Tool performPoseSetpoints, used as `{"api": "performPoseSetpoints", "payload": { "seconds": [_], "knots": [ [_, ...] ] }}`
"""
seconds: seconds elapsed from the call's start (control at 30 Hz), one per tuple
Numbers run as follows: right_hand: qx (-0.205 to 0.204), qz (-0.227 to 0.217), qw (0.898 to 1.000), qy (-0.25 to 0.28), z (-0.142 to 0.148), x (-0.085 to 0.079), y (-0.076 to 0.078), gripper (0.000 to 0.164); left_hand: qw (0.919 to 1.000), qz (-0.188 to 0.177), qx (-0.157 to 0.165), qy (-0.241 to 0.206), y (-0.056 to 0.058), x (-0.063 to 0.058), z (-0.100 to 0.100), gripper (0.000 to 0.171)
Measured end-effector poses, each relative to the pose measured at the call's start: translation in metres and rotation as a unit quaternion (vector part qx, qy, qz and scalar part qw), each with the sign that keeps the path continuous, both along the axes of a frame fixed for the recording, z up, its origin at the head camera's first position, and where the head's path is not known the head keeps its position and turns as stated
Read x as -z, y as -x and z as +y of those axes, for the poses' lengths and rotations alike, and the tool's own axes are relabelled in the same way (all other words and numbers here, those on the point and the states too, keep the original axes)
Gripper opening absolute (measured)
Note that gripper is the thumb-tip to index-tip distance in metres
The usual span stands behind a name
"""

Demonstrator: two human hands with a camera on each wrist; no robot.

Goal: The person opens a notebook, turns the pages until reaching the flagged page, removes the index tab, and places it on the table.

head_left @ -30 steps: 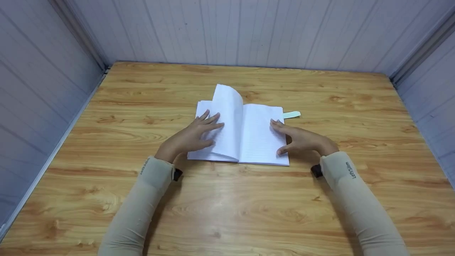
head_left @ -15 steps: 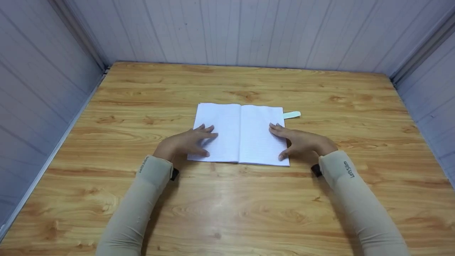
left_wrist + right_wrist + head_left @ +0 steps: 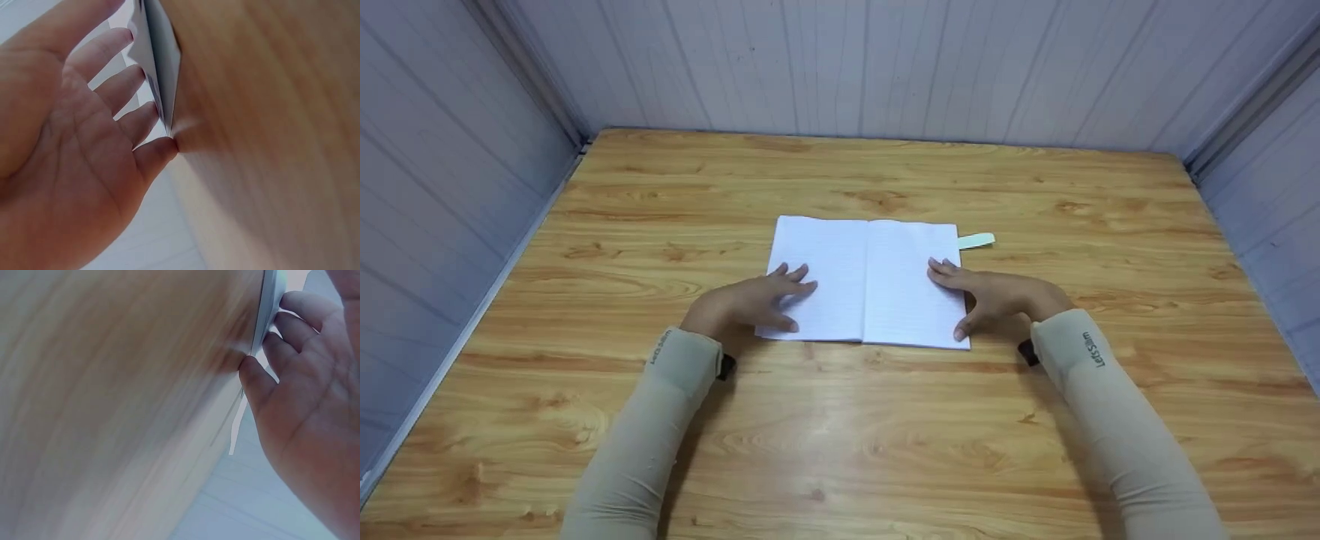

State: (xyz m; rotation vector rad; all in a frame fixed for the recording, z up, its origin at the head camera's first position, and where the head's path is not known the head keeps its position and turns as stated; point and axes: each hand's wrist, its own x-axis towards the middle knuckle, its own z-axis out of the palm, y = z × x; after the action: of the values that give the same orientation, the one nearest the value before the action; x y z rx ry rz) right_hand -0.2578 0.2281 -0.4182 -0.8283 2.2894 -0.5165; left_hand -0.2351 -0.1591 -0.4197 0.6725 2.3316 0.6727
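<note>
Lying open and flat on a wooden table (image 3: 840, 435), a lined white notebook (image 3: 840, 255) has its long axis from nine to three o'clock. Its middle lies at three o'clock from the left hand (image 3: 750, 301), fingers spread wide, and nine o'clock from the right hand (image 3: 996, 297), thumb wide of its fingers. Both touch the outer edges, about equally near. A pale strip (image 3: 976, 241) juts toward two o'clock.

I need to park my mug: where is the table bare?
Bare tabletop lies between the notebook and the back wall, between the left sleeve and right sleeve, and outside each sleeve. The notebook's sides are crowded: left hand and right hand touch its pages, and a pale strip juts out rightward.
</note>
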Motion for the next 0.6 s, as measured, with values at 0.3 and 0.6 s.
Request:
{"api": "performPoseSetpoints", "payload": {
  "seconds": [0.3, 0.6],
  "knots": [
    [0.002, -0.008, 1.0, -0.001, 0.0001, -0.0001, 0.0, 0.109, 1.0, -0.003, -0.007, -0.001, 0.0001, 0.001, -0.0001, 0.072],
    [0.006, -0.002, 1.0, 0.001, 0.0004, 0.0024, 0.0006, 0.108, 0.9999, -0.005, -0.013, 0.007, 0.0008, 0.0013, 0.0003, 0.072]
  ]
}}
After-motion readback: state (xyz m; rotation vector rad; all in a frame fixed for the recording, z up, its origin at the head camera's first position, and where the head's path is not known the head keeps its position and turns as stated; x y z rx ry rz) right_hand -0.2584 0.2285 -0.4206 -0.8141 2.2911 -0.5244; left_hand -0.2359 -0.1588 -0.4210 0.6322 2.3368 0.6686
